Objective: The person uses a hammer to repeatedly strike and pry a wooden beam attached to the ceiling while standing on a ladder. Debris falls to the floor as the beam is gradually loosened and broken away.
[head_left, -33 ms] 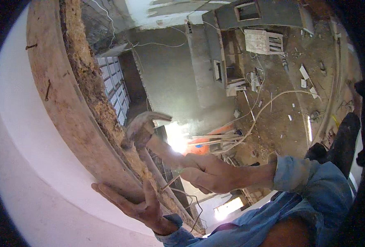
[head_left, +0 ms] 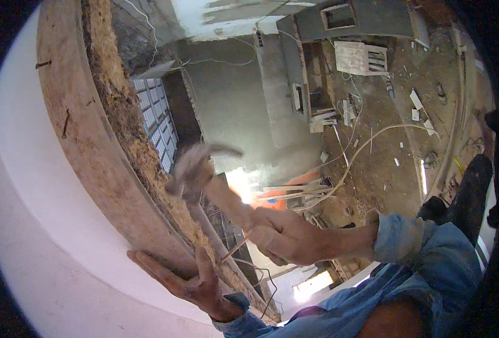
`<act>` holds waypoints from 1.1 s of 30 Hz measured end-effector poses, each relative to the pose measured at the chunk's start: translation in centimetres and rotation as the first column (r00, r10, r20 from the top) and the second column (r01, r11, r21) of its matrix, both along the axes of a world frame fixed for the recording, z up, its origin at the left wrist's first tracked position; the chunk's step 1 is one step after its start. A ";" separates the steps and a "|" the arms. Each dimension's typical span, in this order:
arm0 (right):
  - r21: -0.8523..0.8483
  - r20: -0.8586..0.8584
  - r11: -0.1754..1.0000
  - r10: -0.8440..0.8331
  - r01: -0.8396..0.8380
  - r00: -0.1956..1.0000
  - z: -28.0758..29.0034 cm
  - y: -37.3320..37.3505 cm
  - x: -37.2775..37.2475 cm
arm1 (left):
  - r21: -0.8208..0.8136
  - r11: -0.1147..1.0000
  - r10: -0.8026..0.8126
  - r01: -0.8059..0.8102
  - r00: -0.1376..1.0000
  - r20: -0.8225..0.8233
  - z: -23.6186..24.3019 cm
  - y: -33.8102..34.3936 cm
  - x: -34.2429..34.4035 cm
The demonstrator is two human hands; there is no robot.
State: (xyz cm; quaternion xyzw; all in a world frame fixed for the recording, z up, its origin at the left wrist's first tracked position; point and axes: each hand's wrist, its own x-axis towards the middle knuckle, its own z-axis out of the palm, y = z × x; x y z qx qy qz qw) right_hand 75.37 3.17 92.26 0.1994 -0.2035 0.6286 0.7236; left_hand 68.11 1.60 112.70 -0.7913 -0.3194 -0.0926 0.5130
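Observation:
My right hand is wrapped round the wooden handle of a claw hammer. The hammer's head is smeared by motion and hangs over the inner edge of a long, weathered wooden board. Lower down, my left hand lies against that board with its fingers stretched out and apart, thumb side by the inner edge. Two bent, rusty nails stick out of the board's face, one near the top and one below it. A thin rod slants between my hands; its ends are partly hidden.
Rough, crumbly brown material runs along the board, with a smooth white surface on its outer side. Far below, a dirt floor holds scattered scraps, a long curved hose or strip and a pale wooden crate-like piece. Bent wire hangs near my left wrist.
The hammer head has shifted slightly up and to the right and is more blurred. My right hand has moved a little with it. My left hand is nearly still on the board.

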 end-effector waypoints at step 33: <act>-0.101 0.146 0.991 -0.067 0.083 0.987 0.3 1.2 2.7 | 0.017 0.998 -0.066 0.065 0.997 0.038 0.3 0.7 -1.5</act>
